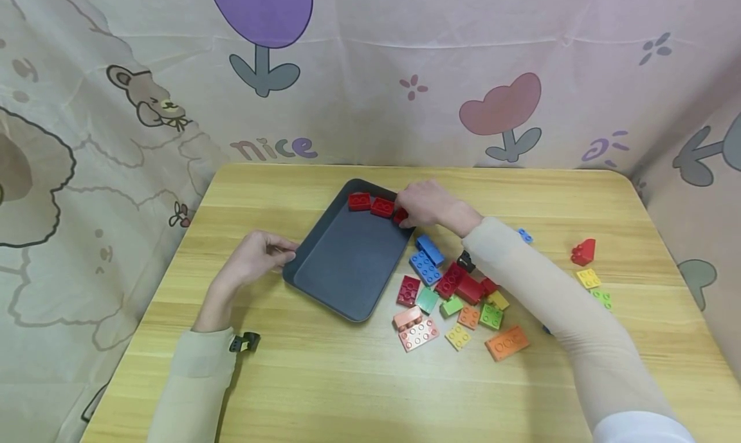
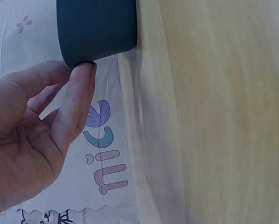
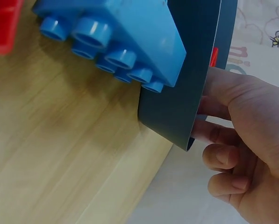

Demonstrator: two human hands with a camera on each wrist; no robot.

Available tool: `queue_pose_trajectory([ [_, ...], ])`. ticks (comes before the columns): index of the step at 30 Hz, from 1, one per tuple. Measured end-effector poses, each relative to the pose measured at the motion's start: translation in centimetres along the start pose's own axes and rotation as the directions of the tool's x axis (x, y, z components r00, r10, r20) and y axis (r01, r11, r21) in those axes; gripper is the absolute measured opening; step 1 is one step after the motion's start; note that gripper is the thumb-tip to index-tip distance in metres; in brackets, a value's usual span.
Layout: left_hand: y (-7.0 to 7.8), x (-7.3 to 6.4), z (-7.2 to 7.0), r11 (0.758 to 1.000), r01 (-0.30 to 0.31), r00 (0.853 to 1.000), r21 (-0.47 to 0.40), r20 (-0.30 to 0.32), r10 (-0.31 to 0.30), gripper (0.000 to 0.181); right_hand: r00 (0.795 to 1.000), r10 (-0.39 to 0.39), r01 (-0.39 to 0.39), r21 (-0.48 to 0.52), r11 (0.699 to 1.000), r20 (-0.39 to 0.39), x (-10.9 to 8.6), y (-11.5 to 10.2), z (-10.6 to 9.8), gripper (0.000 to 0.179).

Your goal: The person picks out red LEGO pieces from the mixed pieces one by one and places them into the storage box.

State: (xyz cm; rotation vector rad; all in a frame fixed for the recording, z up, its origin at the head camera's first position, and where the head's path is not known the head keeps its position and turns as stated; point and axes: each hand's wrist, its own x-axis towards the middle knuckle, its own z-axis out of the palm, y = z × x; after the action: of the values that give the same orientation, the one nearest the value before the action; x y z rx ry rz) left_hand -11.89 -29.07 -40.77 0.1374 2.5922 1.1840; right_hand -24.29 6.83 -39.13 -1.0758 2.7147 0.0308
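A dark grey tray (image 1: pixel 347 263) lies on the table with two red toy bricks, a left one (image 1: pixel 359 202) and another (image 1: pixel 382 207), along its far side. My left hand (image 1: pixel 260 256) pinches the tray's left edge; in the left wrist view the thumb and fingertips meet at the tray wall (image 2: pixel 97 32). Over the far right corner, my right hand (image 1: pixel 427 205) reaches inside and holds a third red brick (image 1: pixel 400 216), mostly hidden by the fingers. In the right wrist view the tray wall hides those fingertips, and only a sliver of red brick (image 3: pixel 214 57) shows.
Right of the tray lies a loose pile of bricks, among them blue (image 1: pixel 425 267), dark red (image 1: pixel 408 291), green (image 1: pixel 491 316), orange (image 1: pixel 507 343) and pink (image 1: pixel 419 335). Farther right, past my right forearm, are a red brick (image 1: pixel 583 252) and a yellow one (image 1: pixel 588 278).
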Motion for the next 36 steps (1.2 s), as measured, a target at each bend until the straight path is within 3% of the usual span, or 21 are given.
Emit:
queue_pose_trajectory([
  [17,0.1,-0.1,0.0,1.0,-0.013,1.0,-0.006,0.003,0.013,0.024,1.0,0.017,-0.017,0.012,1.0,0.001,0.0,-0.2,-0.2,0.036],
  [36,-0.1,0.0,0.0,1.0,-0.003,1.0,0.0,0.0,0.003,0.023,0.998,0.045,-0.046,-0.029,0.999,-0.041,-0.7,-0.1,-1.2,0.051],
])
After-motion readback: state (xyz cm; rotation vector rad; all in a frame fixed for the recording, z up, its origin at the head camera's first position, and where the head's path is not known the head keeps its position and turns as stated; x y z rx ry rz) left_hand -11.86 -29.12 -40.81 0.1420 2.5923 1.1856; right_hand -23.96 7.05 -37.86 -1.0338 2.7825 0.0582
